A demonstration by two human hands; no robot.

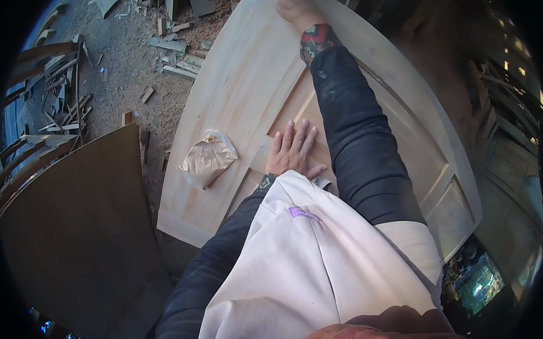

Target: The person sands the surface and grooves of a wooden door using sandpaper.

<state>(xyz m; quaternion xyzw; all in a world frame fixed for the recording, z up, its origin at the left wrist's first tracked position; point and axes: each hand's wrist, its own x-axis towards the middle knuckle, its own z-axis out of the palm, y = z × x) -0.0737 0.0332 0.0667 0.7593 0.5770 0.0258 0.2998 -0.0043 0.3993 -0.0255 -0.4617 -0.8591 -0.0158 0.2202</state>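
A pale wooden panel door with recessed panels lies beneath both my arms. My left hand rests flat on its middle, fingers spread, beside the frame of a recessed panel. Stretched to the far end of the door, my right hand is closed with curled fingers; the top of the picture cuts it off, and what it holds, if anything, is hidden. A crumpled bag with tan contents sits on the door's left part. A small grey piece shows partly near my left thumb.
A large dark brown board stands at the lower left. Wood offcuts and shavings litter the ground past the door's left edge. More scrap wood is piled at the far left. Another panel stands on the right side.
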